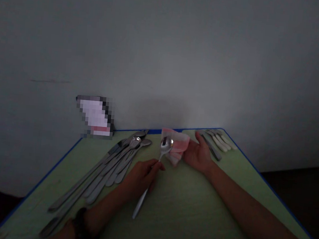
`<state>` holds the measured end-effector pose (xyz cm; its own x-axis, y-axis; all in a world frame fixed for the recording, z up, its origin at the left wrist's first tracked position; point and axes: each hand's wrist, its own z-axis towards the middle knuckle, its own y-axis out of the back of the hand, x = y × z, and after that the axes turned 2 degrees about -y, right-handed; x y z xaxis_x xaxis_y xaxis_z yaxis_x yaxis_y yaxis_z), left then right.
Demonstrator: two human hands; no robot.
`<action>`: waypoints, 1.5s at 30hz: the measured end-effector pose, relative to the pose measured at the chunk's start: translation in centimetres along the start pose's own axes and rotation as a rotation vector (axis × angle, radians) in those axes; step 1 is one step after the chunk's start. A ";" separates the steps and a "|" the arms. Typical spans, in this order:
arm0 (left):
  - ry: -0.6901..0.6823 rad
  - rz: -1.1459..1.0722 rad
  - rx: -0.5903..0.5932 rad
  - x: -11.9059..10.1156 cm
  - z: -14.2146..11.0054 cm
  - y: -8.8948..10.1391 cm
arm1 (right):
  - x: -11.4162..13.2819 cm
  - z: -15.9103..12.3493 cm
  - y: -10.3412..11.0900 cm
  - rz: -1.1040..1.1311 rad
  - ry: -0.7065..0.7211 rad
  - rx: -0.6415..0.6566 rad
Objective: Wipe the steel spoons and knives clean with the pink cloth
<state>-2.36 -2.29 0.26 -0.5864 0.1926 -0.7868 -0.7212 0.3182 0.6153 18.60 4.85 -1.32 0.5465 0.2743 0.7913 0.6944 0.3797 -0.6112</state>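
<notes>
My left hand is closed round the handle of a shiny metal spoon, whose bowl points up and away from me. My right hand grips a pink and white cloth right beside the spoon's bowl, touching or nearly touching it. Both hands hover over a pale green table with a blue edge. A dark band sits on my left wrist.
Several long metal spoons lie side by side on the left of the table. A few pieces of cutlery with pale handles lie at the far right corner. A blurred-out object stands at the back left against a plain wall.
</notes>
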 end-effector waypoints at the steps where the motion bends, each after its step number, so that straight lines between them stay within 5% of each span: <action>1: 0.003 0.005 0.000 -0.1 0.0 0.0 | -0.1 0.1 0.0 0.000 0.001 0.007; 8: -0.039 0.149 0.046 -0.8 -0.1 0.4 | -1.1 -0.1 -0.5 -0.115 0.092 0.003; 13: -0.106 0.287 0.064 -0.8 -0.2 0.1 | -1.1 -0.1 -0.5 -0.435 0.052 0.061; 17: -0.151 0.333 0.052 -0.6 -0.3 -0.1 | -1.3 -0.2 -0.8 -0.583 0.099 -0.022; 27: -0.151 0.261 0.133 -1.1 -0.5 0.4 | -1.5 1.1 -0.5 0.013 0.239 -0.355; 45: -0.074 0.500 0.057 -1.0 0.2 -0.5 | -2.9 0.1 -3.3 0.010 0.109 -0.315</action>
<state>-1.39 -2.48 0.76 -0.8254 0.3991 -0.3993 -0.3365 0.2202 0.9156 14.67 2.93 -1.65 0.5893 0.1738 0.7890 0.7900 0.0804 -0.6078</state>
